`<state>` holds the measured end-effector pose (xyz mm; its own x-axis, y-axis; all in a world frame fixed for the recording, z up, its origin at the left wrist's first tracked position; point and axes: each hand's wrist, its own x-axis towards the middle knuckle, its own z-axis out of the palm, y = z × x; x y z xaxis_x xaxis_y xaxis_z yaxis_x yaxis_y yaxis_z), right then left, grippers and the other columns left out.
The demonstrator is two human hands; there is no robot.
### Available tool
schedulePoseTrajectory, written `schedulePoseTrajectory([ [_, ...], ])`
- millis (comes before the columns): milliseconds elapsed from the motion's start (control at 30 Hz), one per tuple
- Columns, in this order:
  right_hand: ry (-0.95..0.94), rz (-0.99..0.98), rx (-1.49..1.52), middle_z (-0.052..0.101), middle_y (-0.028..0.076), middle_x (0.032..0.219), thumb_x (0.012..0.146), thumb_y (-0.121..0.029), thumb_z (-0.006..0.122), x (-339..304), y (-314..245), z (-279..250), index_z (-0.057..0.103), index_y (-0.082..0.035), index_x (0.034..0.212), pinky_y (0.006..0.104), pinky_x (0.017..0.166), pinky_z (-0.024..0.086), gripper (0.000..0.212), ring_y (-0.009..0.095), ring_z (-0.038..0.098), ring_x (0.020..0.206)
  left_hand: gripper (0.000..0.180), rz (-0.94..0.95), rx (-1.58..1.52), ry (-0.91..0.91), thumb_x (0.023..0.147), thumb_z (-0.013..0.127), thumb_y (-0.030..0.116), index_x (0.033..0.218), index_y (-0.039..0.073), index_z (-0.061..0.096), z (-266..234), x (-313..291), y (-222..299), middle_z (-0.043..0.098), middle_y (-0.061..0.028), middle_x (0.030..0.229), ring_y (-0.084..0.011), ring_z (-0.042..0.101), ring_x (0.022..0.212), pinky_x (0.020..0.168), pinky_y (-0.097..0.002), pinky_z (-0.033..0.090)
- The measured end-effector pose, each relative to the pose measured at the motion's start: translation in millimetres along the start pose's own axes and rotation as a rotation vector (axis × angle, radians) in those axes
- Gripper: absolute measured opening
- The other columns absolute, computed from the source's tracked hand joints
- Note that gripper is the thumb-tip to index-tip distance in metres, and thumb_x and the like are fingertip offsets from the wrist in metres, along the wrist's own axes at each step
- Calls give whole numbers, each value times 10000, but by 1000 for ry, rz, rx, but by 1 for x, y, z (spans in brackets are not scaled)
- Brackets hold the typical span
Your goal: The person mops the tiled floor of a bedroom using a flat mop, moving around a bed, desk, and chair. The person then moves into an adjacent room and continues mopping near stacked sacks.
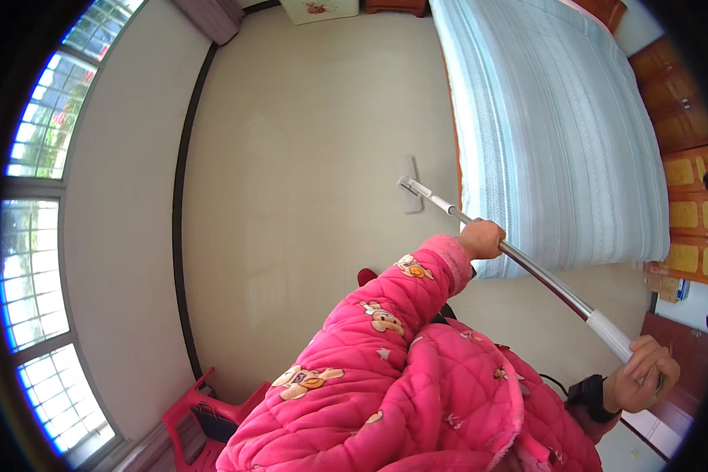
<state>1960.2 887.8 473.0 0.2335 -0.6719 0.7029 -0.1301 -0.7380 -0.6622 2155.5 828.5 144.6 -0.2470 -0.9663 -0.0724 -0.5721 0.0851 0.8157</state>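
Beside the striped bed, left hand and right hand curled around a mop, wooden cabinet, contents hidden

The beige floor bears a mop head and bed.

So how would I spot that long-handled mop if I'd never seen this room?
Find the big bed with the pale blue striped cover. Past its near left corner slants the mop, its pole held by the left hand and, higher up, the right hand. Its slim silver shaft and white upper grip set it apart.
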Motion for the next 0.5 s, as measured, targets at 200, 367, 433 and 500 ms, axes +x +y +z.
schedulePoseTrajectory([
  [200, -198, -157, 252, 386, 19, 497, 800, -35, 347, 10, 10, 63, 434, -15, 908, 316, 455, 417, 140, 122, 385, 368, 134, -56, -56, 219, 671, 628, 194, 673, 62, 606, -32, -57, -54, 606, -148, 715, -362, 592, 727, 666, -450, 482],
  [367, -344, -281, 392, 411, 10, 507, 781, -12, 345, 23, 13, 105, 443, -10, 911, 297, 455, 428, 163, 113, 411, 372, 105, -192, -50, 435, 679, 602, 153, 660, 50, 594, -49, -97, -71, 592, -160, 713, -370, 581, 715, 648, -455, 469],
  [433, -403, -295, 479, 418, 9, 512, 779, -6, 338, 27, 17, 99, 446, -10, 919, 294, 460, 431, 176, 109, 413, 373, 99, -204, -21, 500, 679, 599, 145, 657, 49, 590, -43, -102, -66, 591, -166, 721, -374, 579, 713, 649, -456, 468],
  [500, -447, -290, 593, 430, 12, 526, 779, 9, 330, 25, 38, 91, 459, -11, 950, 294, 475, 435, 216, 107, 412, 374, 156, -316, 9, 524, 681, 639, 210, 647, 63, 598, -29, -109, -59, 606, -154, 688, -360, 589, 726, 690, -453, 471],
])
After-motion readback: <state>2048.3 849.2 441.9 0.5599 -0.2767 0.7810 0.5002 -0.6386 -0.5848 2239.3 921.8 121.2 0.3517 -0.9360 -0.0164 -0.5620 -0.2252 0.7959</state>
